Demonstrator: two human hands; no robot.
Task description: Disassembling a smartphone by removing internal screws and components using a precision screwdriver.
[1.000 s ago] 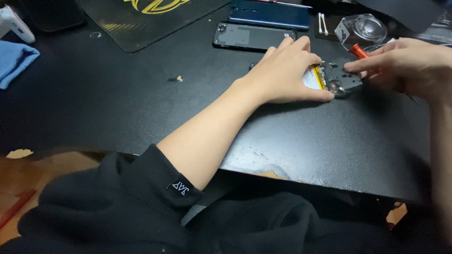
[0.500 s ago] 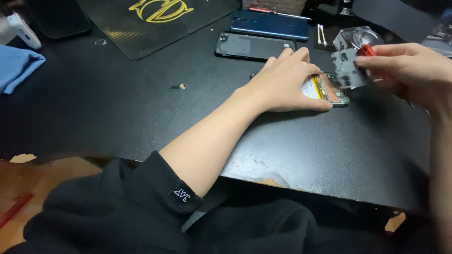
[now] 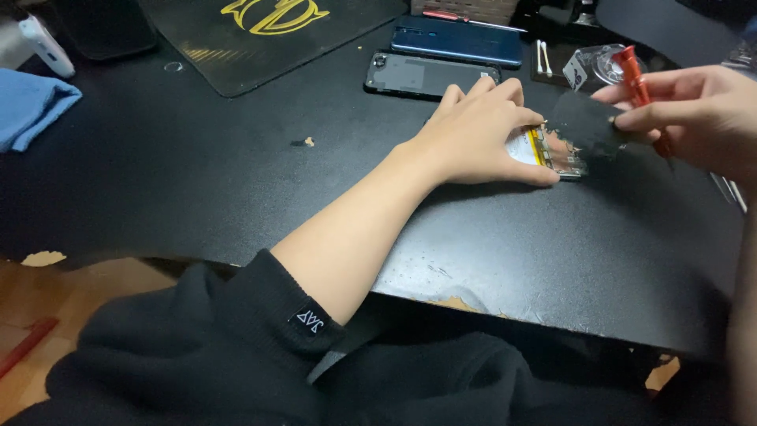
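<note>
Head view, only cam: vs. a moment ago, a thin black cover plate [image 3: 585, 125] is now seen lifted clear of the opened phone [image 3: 552, 150] and tilted up in the air, where earlier it sat low over the phone's top end; the inner parts at that end are thus exposed, so the cover looks freed from the body. The left hand [image 3: 473, 130] is laid flat on the phone, fingers spread a little and pressed down, thumb along the near edge, pinning it to the black table [image 3: 236, 181]; nothing is gripped by it. The right hand [image 3: 698, 114] is closed: the plate's right edge is pinched between thumb and fingertips, and a red-handled screwdriver [image 3: 637, 75] is kept in the same hand, its handle sticking up behind the fingers. The phone lies at the table's right-centre, mostly hidden under the left palm, w/ a yellow-edged strip showing. Behind it, a dark back cover [image 3: 426, 75] and a blue phone [image 3: 461, 39] lie side by side; cotton swabs [image 3: 543, 57] sit just beside them. A blue cloth [image 3: 31, 106] is at far left.
</note>
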